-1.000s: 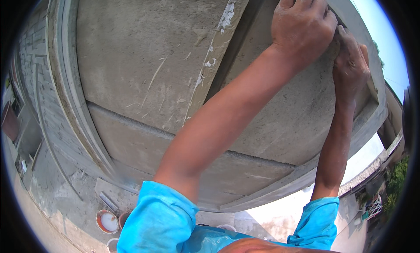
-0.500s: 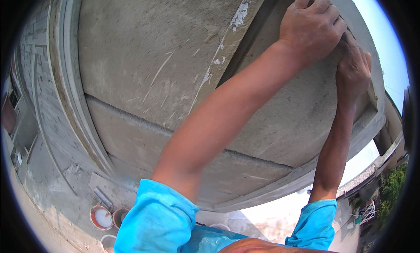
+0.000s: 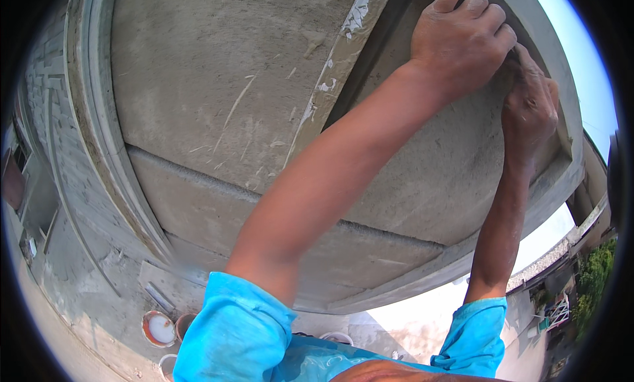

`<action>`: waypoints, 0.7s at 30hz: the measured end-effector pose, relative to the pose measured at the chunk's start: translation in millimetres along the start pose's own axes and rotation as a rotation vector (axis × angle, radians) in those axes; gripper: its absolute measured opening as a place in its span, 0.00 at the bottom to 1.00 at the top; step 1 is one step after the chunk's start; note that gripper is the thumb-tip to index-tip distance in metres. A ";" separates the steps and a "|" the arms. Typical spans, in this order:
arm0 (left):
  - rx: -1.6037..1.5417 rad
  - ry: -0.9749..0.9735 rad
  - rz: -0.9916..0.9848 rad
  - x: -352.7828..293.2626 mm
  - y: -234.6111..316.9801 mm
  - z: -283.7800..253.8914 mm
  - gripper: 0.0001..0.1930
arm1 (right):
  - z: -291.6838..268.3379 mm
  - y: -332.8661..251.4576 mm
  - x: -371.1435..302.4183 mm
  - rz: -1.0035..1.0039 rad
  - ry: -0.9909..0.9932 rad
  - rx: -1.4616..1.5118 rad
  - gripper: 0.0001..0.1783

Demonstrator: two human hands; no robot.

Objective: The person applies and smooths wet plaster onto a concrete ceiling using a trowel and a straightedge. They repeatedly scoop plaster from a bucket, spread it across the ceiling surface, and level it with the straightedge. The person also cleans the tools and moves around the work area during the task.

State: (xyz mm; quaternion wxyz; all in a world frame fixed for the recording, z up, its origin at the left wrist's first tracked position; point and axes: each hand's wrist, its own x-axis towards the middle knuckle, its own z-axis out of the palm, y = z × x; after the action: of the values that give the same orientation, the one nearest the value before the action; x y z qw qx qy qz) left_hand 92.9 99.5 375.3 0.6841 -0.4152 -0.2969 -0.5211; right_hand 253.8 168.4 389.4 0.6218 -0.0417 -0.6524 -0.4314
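Though our left hand (image 3: 465,41) and right hand (image 3: 530,108) curl against the wall (image 3: 422,177), upper right of the frame, we cannot tell whether their fingers (image 3: 506,37) clamp anything; it looks stiff, gritty, best held by its rim (image 3: 543,32).

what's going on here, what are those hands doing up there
A person in blue sleeves is reaching up to a grey, cement-like surface with both bare hands. The left hand, fingers bent, is close beside the right hand at the upper right; whether either holds anything is hidden. A white-flecked strip runs left of them, and an orange-rimmed bucket stands on the ground below.
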 end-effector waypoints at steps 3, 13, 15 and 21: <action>-0.031 0.019 -0.001 -3.7 0.5 -2.3 0.04 | -2.3 2.4 -6.3 -0.012 -0.007 0.010 0.27; -0.120 -0.117 0.056 6.2 -12.1 -22.3 0.08 | -2.5 20.0 -20.4 0.017 0.026 -0.146 0.18; -0.134 -0.237 0.130 16.1 -26.0 -33.7 0.10 | 2.7 34.6 -24.3 0.000 0.030 -0.098 0.17; -0.185 -0.394 0.328 47.2 -89.6 -80.1 0.10 | 13.3 52.2 -33.2 0.020 0.107 0.246 0.15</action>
State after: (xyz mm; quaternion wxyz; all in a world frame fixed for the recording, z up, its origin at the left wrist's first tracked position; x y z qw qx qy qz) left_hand 18.0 -2.8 399.7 0.6474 -0.6119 -0.3042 -0.3376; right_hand 281.8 225.2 389.9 0.6603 0.0512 -0.6659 -0.3434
